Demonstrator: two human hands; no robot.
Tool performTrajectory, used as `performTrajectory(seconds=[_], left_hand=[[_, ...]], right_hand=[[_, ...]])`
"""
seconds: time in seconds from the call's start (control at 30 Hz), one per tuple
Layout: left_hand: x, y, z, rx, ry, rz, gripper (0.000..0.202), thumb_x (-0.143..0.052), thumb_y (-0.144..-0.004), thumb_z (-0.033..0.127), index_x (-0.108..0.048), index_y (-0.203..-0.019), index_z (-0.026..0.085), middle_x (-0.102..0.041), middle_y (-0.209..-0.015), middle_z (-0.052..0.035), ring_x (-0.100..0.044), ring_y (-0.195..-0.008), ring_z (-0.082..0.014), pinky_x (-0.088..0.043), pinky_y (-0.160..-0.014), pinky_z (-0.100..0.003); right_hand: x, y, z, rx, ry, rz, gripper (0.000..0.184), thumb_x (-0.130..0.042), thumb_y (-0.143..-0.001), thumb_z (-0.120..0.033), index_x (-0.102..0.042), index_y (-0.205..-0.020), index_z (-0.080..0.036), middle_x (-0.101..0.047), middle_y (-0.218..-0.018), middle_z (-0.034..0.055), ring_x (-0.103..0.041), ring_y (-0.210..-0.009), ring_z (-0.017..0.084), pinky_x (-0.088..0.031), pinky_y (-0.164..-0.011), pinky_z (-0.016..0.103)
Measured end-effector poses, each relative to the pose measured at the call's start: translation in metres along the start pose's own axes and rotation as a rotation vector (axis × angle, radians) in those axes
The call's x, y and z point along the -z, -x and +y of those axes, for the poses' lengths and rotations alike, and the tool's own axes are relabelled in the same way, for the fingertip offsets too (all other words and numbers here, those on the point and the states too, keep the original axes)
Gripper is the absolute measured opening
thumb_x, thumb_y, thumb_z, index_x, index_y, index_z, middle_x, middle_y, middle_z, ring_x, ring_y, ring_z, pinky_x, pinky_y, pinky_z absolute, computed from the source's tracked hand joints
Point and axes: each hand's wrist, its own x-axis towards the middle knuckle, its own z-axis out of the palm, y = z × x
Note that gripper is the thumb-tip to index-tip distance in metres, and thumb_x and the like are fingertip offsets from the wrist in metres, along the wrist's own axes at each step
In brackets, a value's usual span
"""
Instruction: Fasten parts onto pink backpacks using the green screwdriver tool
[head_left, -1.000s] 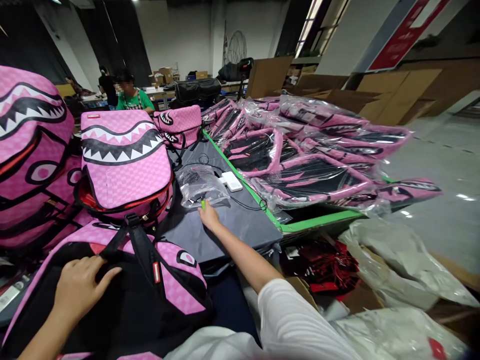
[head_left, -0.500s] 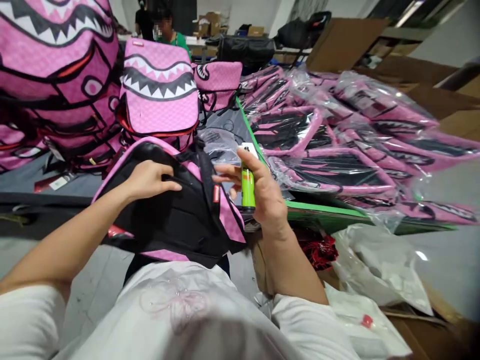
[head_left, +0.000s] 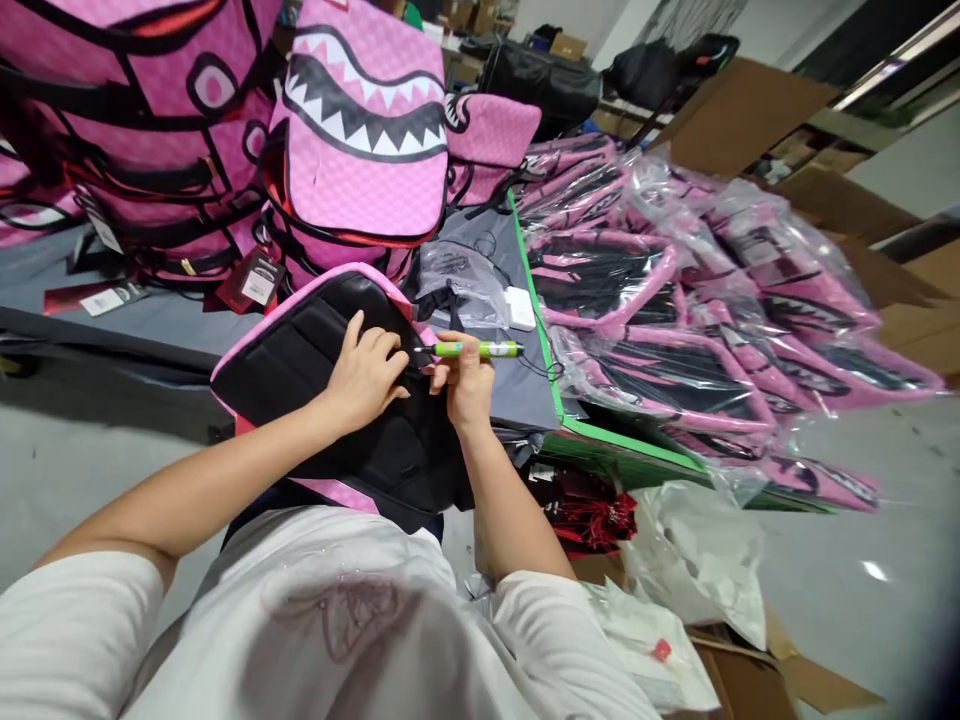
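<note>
Pink shark-mouth backpacks [head_left: 367, 190] crowd the upper left; plastic-wrapped pink-and-black bags [head_left: 690, 380] fill the right, within a bright green edge [head_left: 637, 442]. Grey floor [head_left: 97, 440] shows at left. Centre: your left hand [head_left: 367, 375] lies on a pink-edged black padded backpack [head_left: 285, 340], its pinch unclear; your right hand [head_left: 470, 385] grips a slim lime-green pen-shaped tool [head_left: 499, 349], tip just beside your left.

The left hand [head_left: 365, 378] lies with bent fingers on the black back of a bag [head_left: 289, 345]. The right hand [head_left: 466, 392] holds a green tool [head_left: 495, 349], tip toward the left hand. Behind, on the table [head_left: 514, 390], lies a white box [head_left: 520, 308].
</note>
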Motion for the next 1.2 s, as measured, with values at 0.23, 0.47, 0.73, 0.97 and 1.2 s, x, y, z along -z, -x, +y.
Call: performTrajectory(seconds=[0.23,0.47,0.73,0.97,1.2], left_hand=[[-0.022,0.006,0.002,-0.029,0.107,0.120,0.019,-0.068,-0.088,0.036,-0.070,-0.090,0.017,-0.069,-0.119,-0.0149,-0.058,-0.123,-0.0349,-0.034,-0.114,-0.068],[-0.039,0.007,0.008,0.021,0.079,0.206,0.010,-0.062,-0.093,0.026,-0.069,-0.093,0.020,-0.070,-0.123,-0.0109,-0.057,-0.129,-0.0315,-0.038,-0.111,-0.061],[-0.044,0.009,0.007,0.030,0.123,0.228,0.009,-0.061,-0.093,0.023,-0.070,-0.092,0.021,-0.070,-0.124,-0.0099,-0.057,-0.132,-0.0292,-0.036,-0.114,-0.057],[-0.046,0.011,0.007,0.047,0.132,0.214,0.009,-0.060,-0.093,0.023,-0.069,-0.092,0.021,-0.070,-0.126,-0.0090,-0.056,-0.132,-0.0280,-0.035,-0.115,-0.056],[-0.048,0.011,0.007,0.042,0.121,0.238,0.009,-0.061,-0.092,0.022,-0.070,-0.092,0.020,-0.071,-0.124,-0.0096,-0.057,-0.131,-0.0282,-0.034,-0.117,-0.055]], right_hand=[[0.011,0.002,0.020,0.111,0.352,0.212,0.043,-0.060,-0.089,-0.061,-0.061,-0.079,-0.019,-0.055,-0.052,-0.0062,-0.048,-0.040,0.009,-0.040,-0.042,0.023],[0.022,0.008,0.036,0.236,0.670,0.264,0.035,-0.057,-0.093,-0.051,-0.064,-0.080,-0.019,-0.065,-0.068,-0.0003,-0.060,-0.056,0.013,-0.050,-0.060,0.028],[0.018,0.008,0.030,0.327,0.760,0.133,0.026,-0.058,-0.093,-0.043,-0.064,-0.082,-0.021,-0.067,-0.073,0.0002,-0.062,-0.060,0.014,-0.051,-0.062,0.029],[0.018,0.007,0.027,0.379,0.846,0.143,0.027,-0.055,-0.094,-0.044,-0.062,-0.081,-0.022,-0.066,-0.070,0.0001,-0.060,-0.057,0.014,-0.050,-0.059,0.029],[0.014,0.004,0.024,0.330,0.857,0.123,0.028,-0.055,-0.093,-0.046,-0.060,-0.079,-0.022,-0.064,-0.066,-0.0004,-0.058,-0.054,0.013,-0.050,-0.057,0.029]])
